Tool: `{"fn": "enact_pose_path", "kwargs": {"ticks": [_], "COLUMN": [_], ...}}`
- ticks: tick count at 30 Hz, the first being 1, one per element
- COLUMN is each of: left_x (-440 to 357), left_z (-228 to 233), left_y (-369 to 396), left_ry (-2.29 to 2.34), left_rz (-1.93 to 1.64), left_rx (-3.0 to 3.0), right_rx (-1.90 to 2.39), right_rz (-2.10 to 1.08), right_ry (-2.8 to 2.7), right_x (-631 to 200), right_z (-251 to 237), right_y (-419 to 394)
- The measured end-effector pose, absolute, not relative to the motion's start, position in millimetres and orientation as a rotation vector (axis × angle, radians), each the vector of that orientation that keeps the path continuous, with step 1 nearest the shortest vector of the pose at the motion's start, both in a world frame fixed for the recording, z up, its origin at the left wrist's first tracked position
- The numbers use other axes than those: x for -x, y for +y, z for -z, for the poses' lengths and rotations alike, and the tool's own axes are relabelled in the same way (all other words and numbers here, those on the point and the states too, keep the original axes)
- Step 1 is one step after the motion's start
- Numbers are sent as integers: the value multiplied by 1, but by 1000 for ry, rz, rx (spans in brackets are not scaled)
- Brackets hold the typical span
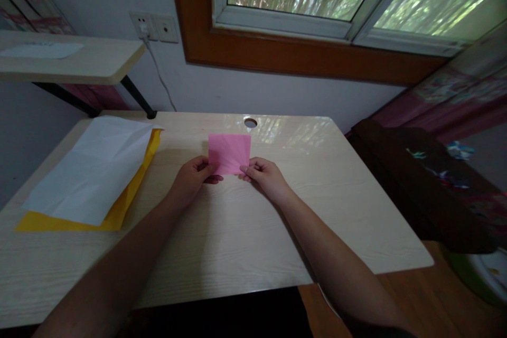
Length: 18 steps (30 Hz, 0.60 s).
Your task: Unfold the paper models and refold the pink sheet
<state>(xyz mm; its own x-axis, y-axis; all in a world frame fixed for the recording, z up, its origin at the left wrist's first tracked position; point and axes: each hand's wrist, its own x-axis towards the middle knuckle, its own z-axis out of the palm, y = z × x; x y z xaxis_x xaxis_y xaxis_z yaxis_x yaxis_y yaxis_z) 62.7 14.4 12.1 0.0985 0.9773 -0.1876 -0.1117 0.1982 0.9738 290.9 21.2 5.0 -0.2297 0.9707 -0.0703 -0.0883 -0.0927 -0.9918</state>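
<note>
A small pink folded paper (229, 152) is held just above the pale wooden desk (277, 222), near its middle. My left hand (193, 175) pinches the paper's lower left corner. My right hand (264, 174) pinches its lower right corner. Both forearms reach in from the near edge of the desk.
A white sheet (93, 169) lies on a yellow sheet (119, 211) at the desk's left. A round cable hole (250, 122) is near the far edge. A second table (79, 60) stands at back left; a dark cloth-covered piece of furniture (428, 185) sits to the right.
</note>
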Motion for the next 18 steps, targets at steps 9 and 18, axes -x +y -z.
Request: {"fn": "enact_pose_path", "kwargs": {"ticks": [9,18], "left_x": [-60,-61], "left_z": [-12,-17], "left_y": [16,13], "left_ry": [1164,1207], "left_rz": [-1019,-1007], "left_rx": [-1044,-1084], "right_rx": [1089,1066], "right_rz": [-1363,-1381], "right_ry": [-1164,-1171], "right_x": [-295,-294], "right_z": [1,2], "right_y": [27,28]}}
